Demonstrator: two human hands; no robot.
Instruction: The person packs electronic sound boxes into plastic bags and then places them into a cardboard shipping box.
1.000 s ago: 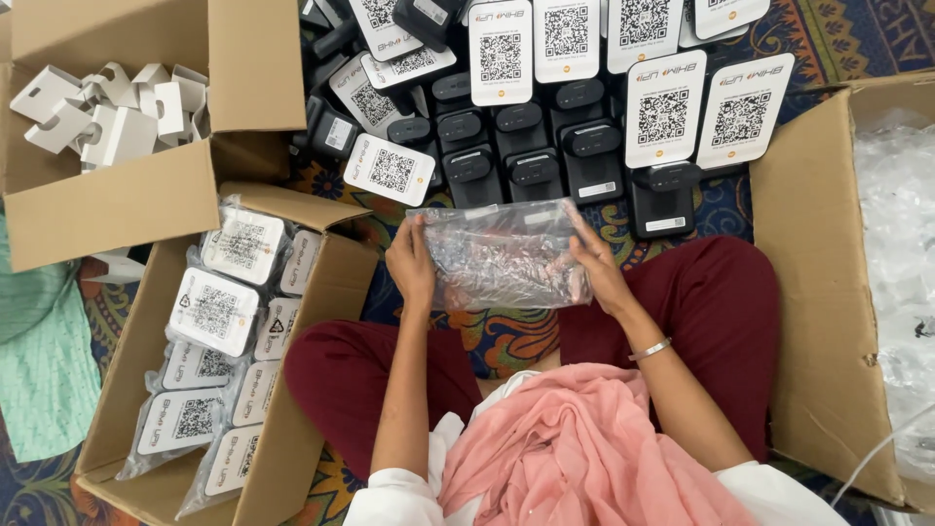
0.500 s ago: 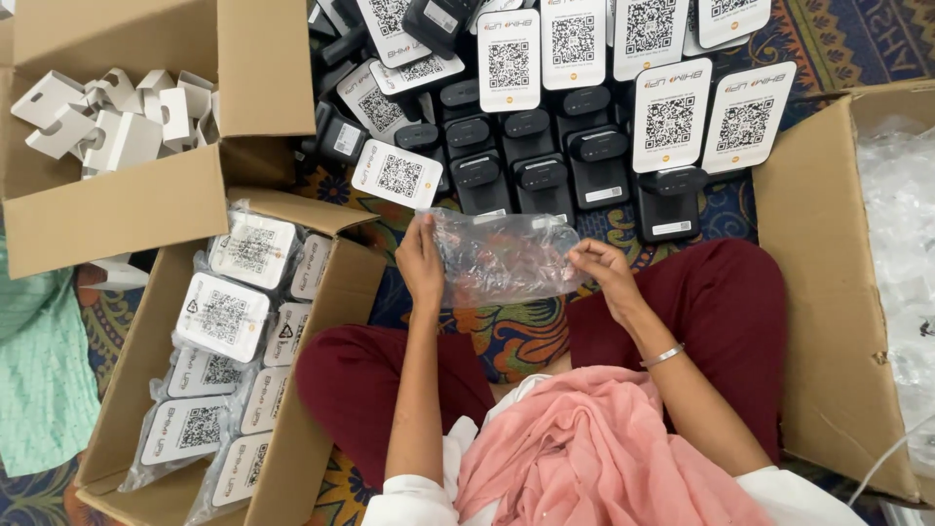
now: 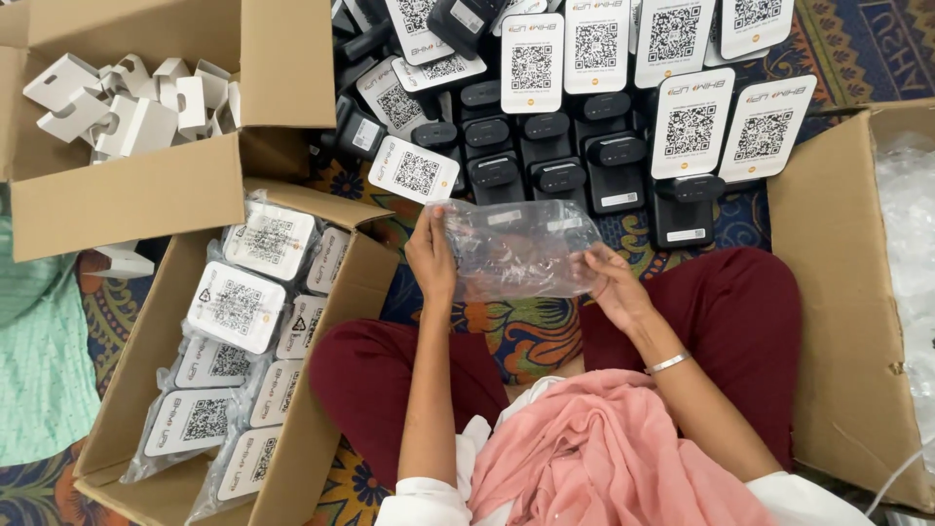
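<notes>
Head view, looking straight down on a seated person: largest item is the open cardboard carton (image 3: 838, 321) at 3 o'clock, holding clear film or bags along its far wall. Next, the long carton (image 3: 321, 390) at 8 o'clock, filled with white code cards already sealed in clear bags (image 3: 239, 302). A third carton (image 3: 146, 195) at 10 o'clock holds white folded card inserts (image 3: 136, 97). At 12 o'clock, on the patterned floor covering (image 3: 526, 331), stand rows of black stand units (image 3: 545, 166) bearing white code cards, unbagged.

Change noted: against the frames of a second and half a second ago, the clear plastic bag (image 3: 521, 248) now appears flatter and more spread, drawn out sideways between the hands, where it was earlier bunched and crumpled. Judgement: the bag is being opened out or smoothed; nothing is visible inside it.

Pose: left hand (image 3: 431, 258) is raised at the bag's 9 o'clock edge, fingers closed in a pinch on the film, forearm running up from 6 o'clock. Right hand (image 3: 616, 287) grips the 3 o'clock edge lower down, thumb over the film, fingers curled beneath; a thin metal bangle (image 3: 668, 363) sits at the wrist. Both hands are narrow, closed on the bag, which hangs above the lap, just short of the nearest black units.
</notes>
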